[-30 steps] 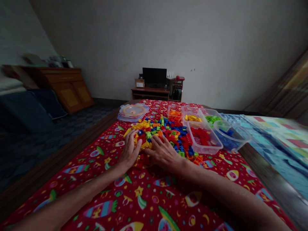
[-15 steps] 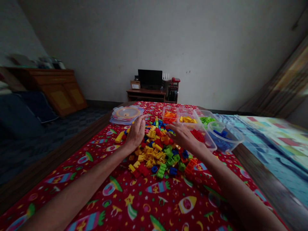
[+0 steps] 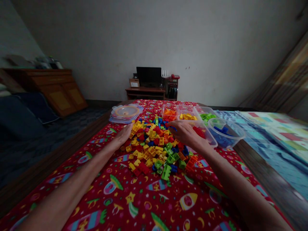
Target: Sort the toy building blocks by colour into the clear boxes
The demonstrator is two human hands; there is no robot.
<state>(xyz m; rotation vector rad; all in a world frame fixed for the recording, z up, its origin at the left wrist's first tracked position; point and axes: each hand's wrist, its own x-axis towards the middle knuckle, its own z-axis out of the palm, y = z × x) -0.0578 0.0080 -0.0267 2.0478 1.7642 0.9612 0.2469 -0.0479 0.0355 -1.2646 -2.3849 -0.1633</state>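
A loose heap of plastic building bricks point(image 3: 150, 150) in yellow, red, green, blue and orange lies on a red printed cloth point(image 3: 134, 195). My left hand point(image 3: 124, 135) rests along the heap's left side, its fingers stretched out and nothing seen in it. Over the right far side of the heap is my right hand point(image 3: 183, 131), fingers reaching leftward and apart. A blue brick point(image 3: 172, 128) shows just at those fingertips; whether they touch it is hard to see. Near the front of the heap a green brick point(image 3: 166, 172) stands tilted.
A clear divided box point(image 3: 213, 136) holds orange, yellow, green and red bricks by compartment. Right of it, a round clear tub point(image 3: 238, 136) contains blue bricks. Stacked plastic lids point(image 3: 126, 112) lie at the far left. A bed point(image 3: 269, 141) adjoins the table's right side.
My left hand has moved left and down, off the top of the heap to its edge. My right hand has shifted slightly right. Bricks in the heap have spread, and the front green one has turned.
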